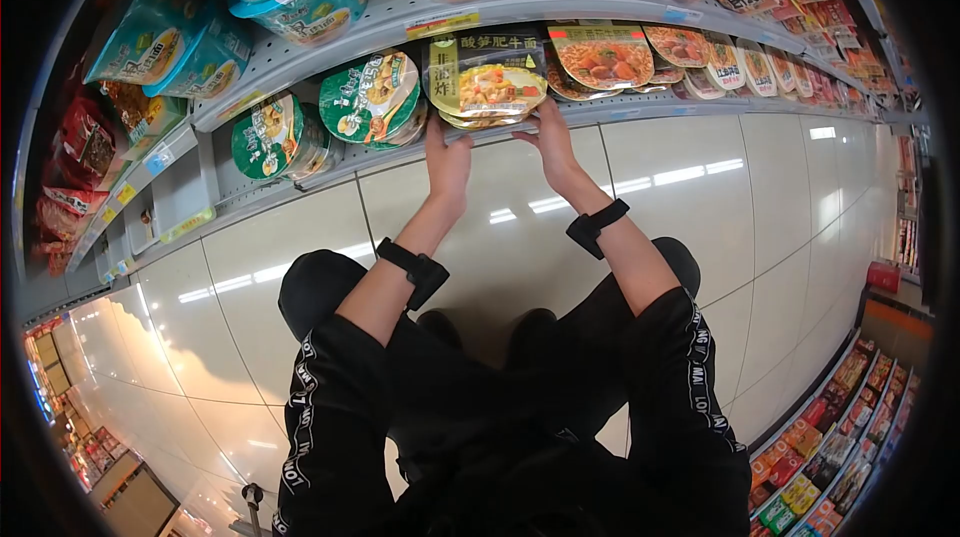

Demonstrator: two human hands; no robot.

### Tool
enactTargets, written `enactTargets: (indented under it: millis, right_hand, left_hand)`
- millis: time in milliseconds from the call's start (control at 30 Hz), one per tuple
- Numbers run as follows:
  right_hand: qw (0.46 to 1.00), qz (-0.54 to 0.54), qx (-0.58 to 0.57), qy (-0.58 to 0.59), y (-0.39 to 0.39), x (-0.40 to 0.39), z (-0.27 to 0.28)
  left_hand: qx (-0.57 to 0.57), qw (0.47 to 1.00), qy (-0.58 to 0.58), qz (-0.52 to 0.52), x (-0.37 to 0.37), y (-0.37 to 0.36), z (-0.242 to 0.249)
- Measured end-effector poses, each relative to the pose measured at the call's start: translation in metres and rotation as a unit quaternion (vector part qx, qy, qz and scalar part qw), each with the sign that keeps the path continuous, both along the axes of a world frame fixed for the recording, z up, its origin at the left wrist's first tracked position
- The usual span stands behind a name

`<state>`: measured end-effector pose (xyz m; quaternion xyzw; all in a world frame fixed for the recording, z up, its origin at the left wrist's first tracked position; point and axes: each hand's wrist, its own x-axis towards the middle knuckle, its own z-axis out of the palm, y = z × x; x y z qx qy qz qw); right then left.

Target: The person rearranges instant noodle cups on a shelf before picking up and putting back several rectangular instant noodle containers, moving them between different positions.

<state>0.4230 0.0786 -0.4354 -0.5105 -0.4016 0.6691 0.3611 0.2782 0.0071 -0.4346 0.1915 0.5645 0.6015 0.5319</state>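
The left forearm (432,220) slants toward one o'clock, the right forearm (636,264) toward eleven; left hand (449,163) and right hand (555,149) reach forward, thumbs turned inward.

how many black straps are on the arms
2: one strap on the left forearm, another strap on the right forearm; sleeves could hide more.

Noodle package (486,77), black printed face, olive-green panel at left with dark characters, pale Chinese characters across the top, pictured bowl of food below, face towards the camera, near the front of the lower shelf (640,115)
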Motion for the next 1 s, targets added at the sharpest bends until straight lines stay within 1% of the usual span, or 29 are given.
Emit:
enactTargets:
  millis: [33, 67, 133, 167, 233, 267, 300, 333, 367, 433, 533, 633, 833, 1000]
  right_hand:
    - [0.999, 0.003, 0.016, -0.028, 0.000, 0.000, 0.000]
    - [0.999, 0.003, 0.017, -0.028, -0.001, 0.000, 0.003]
    - [0.994, -0.002, 0.086, -0.063, -0.007, -0.003, 0.011]
    - [0.994, -0.002, 0.085, -0.063, -0.007, -0.004, 0.009]
    - [0.990, -0.001, 0.131, -0.060, -0.008, -0.006, 0.003]
    - [0.990, 0.000, 0.130, -0.060, -0.008, -0.006, -0.004]
    - [0.985, 0.005, 0.153, -0.073, -0.007, -0.005, -0.010]
    - [0.980, 0.010, 0.177, -0.087, -0.006, -0.004, -0.015]
    - [0.980, 0.011, 0.177, -0.086, -0.006, -0.004, -0.011]
    - [0.991, 0.027, 0.114, -0.068, -0.005, -0.004, -0.001]
    - [0.991, 0.042, 0.107, -0.073, 0.001, -0.001, 0.002]
    - [0.987, 0.064, 0.106, -0.101, 0.006, 0.002, 0.003]
    - [0.983, 0.072, 0.139, -0.091, 0.013, 0.004, -0.008]
    - [0.985, 0.064, 0.130, -0.088, 0.010, 0.002, -0.002]
  left_hand:
    - [-0.019, 0.998, 0.062, 0.023, 0.011, -0.005, 0.016]
    - [-0.038, 0.991, 0.123, 0.045, 0.018, -0.009, 0.032]
    - [-0.021, 0.989, 0.138, 0.044, 0.021, -0.012, 0.041]
    - [-0.005, 0.987, 0.153, 0.042, 0.022, -0.014, 0.041]
    - [0.009, 0.989, 0.139, 0.051, 0.016, -0.011, 0.025]
    - [0.025, 0.990, 0.125, 0.060, 0.013, -0.009, 0.022]
    - [0.025, 0.990, 0.125, 0.060, 0.011, -0.008, 0.021]
    - [0.028, 0.994, 0.091, 0.060, 0.009, -0.007, 0.019]
    - [0.032, 0.996, 0.057, 0.059, 0.007, -0.006, 0.020]
    - [0.034, 0.996, 0.054, 0.064, 0.006, -0.004, 0.015]
    - [0.041, 0.995, 0.047, 0.073, 0.008, -0.004, 0.008]
    - [0.041, 0.995, 0.038, 0.079, 0.009, -0.006, 0.008]
    - [0.056, 0.996, 0.038, 0.064, 0.008, -0.008, 0.010]
    - [0.060, 0.996, 0.043, 0.054, 0.011, -0.011, 0.025]
